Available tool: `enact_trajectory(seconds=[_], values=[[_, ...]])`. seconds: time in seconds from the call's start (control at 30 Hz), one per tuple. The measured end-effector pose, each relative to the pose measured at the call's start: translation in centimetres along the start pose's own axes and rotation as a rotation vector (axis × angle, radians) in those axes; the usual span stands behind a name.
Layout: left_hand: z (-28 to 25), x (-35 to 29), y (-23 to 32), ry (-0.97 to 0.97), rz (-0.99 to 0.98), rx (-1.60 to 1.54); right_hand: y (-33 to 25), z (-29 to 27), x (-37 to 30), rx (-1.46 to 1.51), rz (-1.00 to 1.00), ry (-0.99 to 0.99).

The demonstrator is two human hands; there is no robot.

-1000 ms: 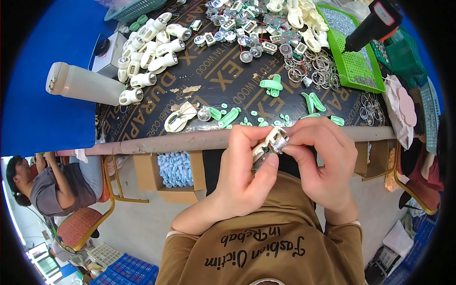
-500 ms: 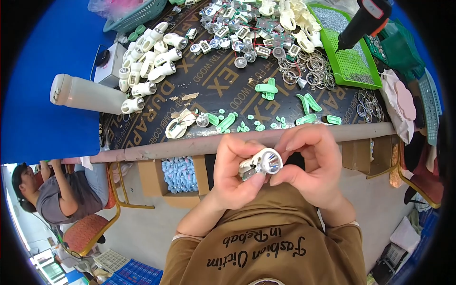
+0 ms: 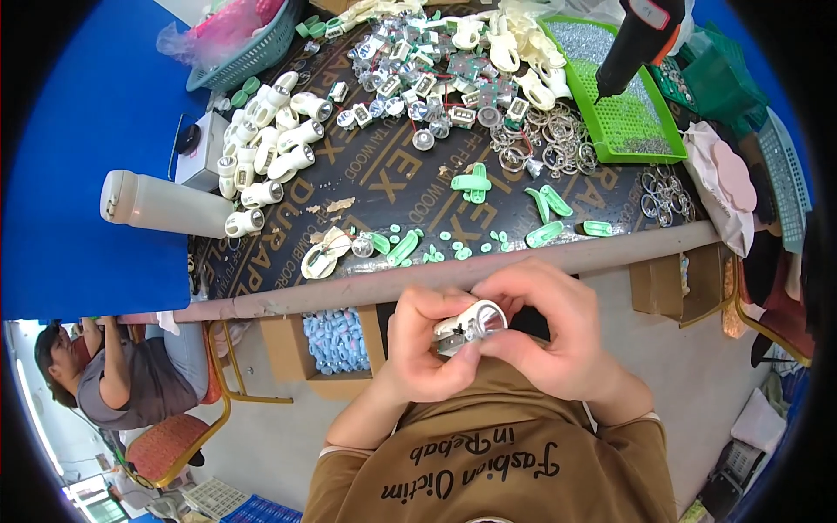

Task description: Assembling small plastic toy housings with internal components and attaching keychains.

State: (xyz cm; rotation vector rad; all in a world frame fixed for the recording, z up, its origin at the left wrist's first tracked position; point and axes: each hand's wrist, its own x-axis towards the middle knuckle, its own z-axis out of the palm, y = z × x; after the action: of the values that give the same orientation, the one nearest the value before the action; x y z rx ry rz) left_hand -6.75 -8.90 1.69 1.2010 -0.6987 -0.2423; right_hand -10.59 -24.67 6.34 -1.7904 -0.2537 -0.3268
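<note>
The left hand (image 3: 425,349) has its grip closed around a small cream flashlight (image 3: 466,329), its thumb pressing on the near side; the right hand (image 3: 556,327) has its grip curled about the lamp end, thumb at the lower rim; the flashlight is held in front of the person, just off the near edge of the worktop (image 3: 375,196), its side open and its round reflector facing up and to the right.

On the worktop near that edge lie another open cream housing (image 3: 326,254) and scattered green pieces (image 3: 404,248); farther left is a heap of cream flashlights (image 3: 277,155), with a white bottle (image 3: 174,206) beside it; farther back lie loose metal rings (image 3: 558,144), next to a bright green tray (image 3: 643,159) with a black power tool (image 3: 623,57) above it.
</note>
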Motion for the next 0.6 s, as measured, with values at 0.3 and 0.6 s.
enact_trajectory(seconds=[0.3, 0.6], values=[[-0.6, -3.0, -1.6, -0.008, -0.107, 0.304, 2.3, 1.1, -2.6, 0.030, 0.239, -0.051], [-3.0, -3.1, -0.4, -0.220, -0.631, -0.569, 2.0, -0.7, -1.9, 0.135, 0.249, -0.333]])
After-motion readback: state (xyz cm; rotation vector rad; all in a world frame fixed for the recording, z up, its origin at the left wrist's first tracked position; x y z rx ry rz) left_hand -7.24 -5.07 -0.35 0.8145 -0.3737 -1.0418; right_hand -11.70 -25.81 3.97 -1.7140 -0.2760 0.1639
